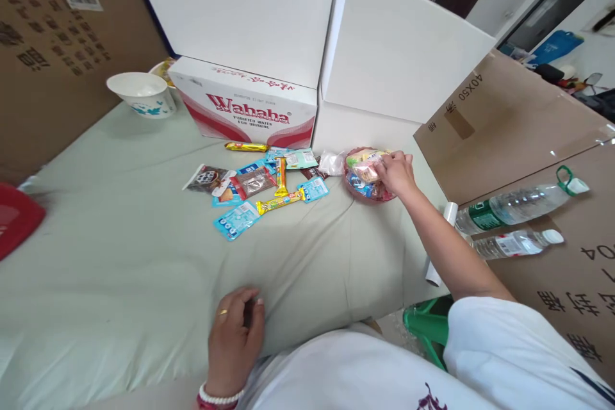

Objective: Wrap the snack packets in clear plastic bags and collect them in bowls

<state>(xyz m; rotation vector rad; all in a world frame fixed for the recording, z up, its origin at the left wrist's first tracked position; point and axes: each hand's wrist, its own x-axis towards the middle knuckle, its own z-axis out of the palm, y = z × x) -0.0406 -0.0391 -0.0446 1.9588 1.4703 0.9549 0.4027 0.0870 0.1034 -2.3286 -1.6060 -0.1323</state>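
Observation:
My right hand reaches into a reddish, see-through bowl of packaged snacks. Its fingers close on a clear-wrapped snack packet at the top of the bowl. Near the front edge of the cloth, my left hand rests with loosely curled fingers, thumb apart, and nothing visible in it. Left of the bowl lie several loose snacks, among them a blue packet, a yellow-wrapped stick, a brown packet with red edges and a black packet. Crumpled clear plastic touches the bowl's left side.
Behind the snacks stands a Wahaha water carton against white panels. A paper tub is at the back left, a red object at the left edge. Two plastic bottles and a white roll are right; a green stool is below.

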